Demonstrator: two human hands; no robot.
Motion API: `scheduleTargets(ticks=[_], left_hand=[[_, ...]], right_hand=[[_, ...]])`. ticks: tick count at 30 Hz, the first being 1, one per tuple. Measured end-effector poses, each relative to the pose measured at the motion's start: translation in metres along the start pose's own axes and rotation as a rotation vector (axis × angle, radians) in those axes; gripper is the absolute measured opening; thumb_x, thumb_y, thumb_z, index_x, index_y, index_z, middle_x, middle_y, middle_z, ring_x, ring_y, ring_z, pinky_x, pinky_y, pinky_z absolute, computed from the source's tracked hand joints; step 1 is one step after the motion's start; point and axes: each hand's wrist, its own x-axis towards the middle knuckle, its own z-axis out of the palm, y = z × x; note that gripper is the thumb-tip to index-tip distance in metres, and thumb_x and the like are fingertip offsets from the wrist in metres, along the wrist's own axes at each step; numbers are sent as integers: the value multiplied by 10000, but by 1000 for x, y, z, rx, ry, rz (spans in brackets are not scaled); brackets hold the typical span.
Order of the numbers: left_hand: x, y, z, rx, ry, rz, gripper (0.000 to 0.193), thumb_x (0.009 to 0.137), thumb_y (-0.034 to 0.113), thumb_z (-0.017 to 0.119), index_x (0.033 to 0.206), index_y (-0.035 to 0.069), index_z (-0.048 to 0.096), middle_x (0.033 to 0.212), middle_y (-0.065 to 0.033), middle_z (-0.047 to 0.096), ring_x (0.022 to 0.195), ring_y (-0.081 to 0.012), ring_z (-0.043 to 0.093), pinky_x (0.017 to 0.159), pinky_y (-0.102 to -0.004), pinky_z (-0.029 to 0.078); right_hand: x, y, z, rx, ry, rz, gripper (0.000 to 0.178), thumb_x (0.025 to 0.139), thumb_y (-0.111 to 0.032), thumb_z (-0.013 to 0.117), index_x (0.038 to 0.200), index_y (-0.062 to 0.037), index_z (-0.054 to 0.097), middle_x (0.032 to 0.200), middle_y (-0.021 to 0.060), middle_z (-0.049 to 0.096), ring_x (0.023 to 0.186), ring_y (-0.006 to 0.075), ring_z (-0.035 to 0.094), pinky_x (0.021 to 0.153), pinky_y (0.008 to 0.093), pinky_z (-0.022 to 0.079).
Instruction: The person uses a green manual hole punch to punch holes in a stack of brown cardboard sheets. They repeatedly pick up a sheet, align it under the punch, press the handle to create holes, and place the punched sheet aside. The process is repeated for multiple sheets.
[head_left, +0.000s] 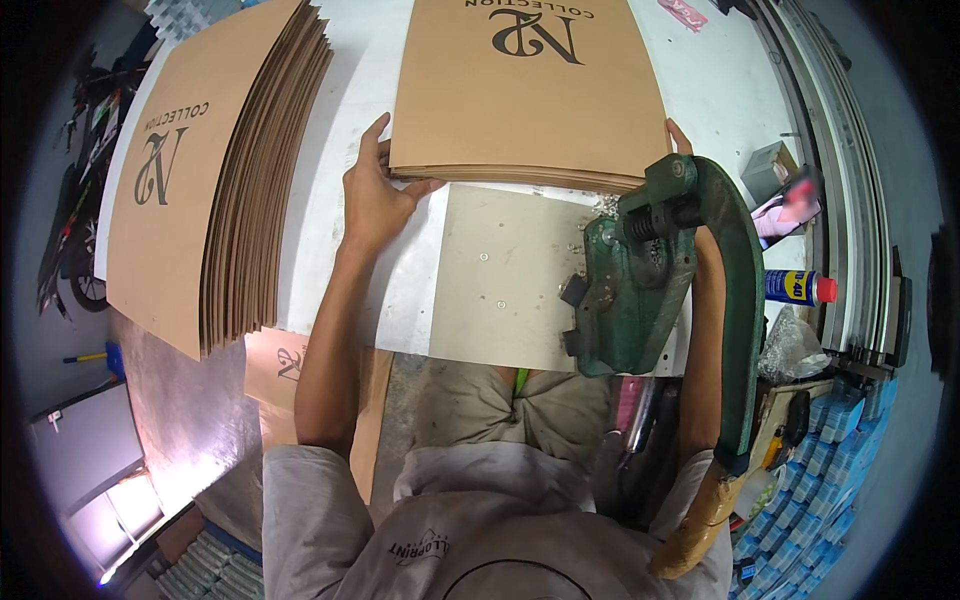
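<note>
A stack of brown cardboard sheets [530, 95] lies flat on the white table [350, 200] in front of me. My left hand [372, 195] grips the stack's near left corner, thumb under the edge. My right hand [680, 135] holds the near right corner; only its fingertips show, the rest hidden behind a green hand press [650, 270]. The press stands at the table's front edge on a grey metal plate [500, 280], its long lever [745, 330] ending in a taped handle [700, 520].
A taller pile of the same brown sheets [215, 170] lies on the table's left part. At right are a blue and yellow spray can [797, 288], a small grey box [768, 165], a plastic bag [795, 345] and stacked blue packs [830, 460]. A motorbike [80, 150] stands far left.
</note>
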Motion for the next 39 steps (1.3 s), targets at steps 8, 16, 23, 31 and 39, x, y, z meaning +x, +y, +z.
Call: scheduleTargets(ticks=[8, 16, 23, 31, 39], left_hand=[[-10, 0, 3, -169, 4, -101, 909, 701, 60, 949, 1465, 3, 459, 1240, -237, 708, 1141, -293, 711, 997, -409, 567], [-13, 0, 5, -90, -2, -69, 867, 713, 94, 950, 1439, -1, 487, 1193, -251, 728, 1113, -304, 723, 979, -410, 571], [-13, 7, 10, -68, 12, -49, 849, 715, 58, 942, 1436, 9, 496, 1165, -229, 740, 1066, -269, 731, 937, -379, 581], [-19, -6, 12, -116, -22, 20, 883, 739, 58, 922, 1479, -20, 447, 1299, -240, 664, 1212, -300, 654, 1072, -420, 507], [-18, 31, 5, 240, 141, 438, 848, 768, 213, 919, 1472, 12, 492, 1528, -252, 455, 1415, -408, 416, 1176, -494, 361]], right_hand=[[29, 3, -5, 188, -12, 42, 538, 1043, -141, 591, 1534, -15, 410, 1270, 145, 651, 1113, 200, 662, 960, 325, 560], [43, -1, -6, 302, -15, 65, 548, 1058, -150, 575, 1555, -21, 382, 1281, 148, 648, 1123, 202, 667, 955, 324, 566], [25, -19, -6, 230, 67, 96, 542, 1067, -144, 560, 1566, -34, 379, 1272, 143, 656, 1110, 195, 678, 926, 317, 579], [35, 28, -30, -151, 2, -119, 853, 782, -138, 874, 1516, -26, 455, 1292, 196, 679, 1143, 250, 684, 1004, 361, 538], [-6, 9, -24, -286, 260, -209, 722, 830, -129, 848, 1453, 10, 510, 1338, 218, 657, 1277, 280, 632, 1084, 414, 518]])
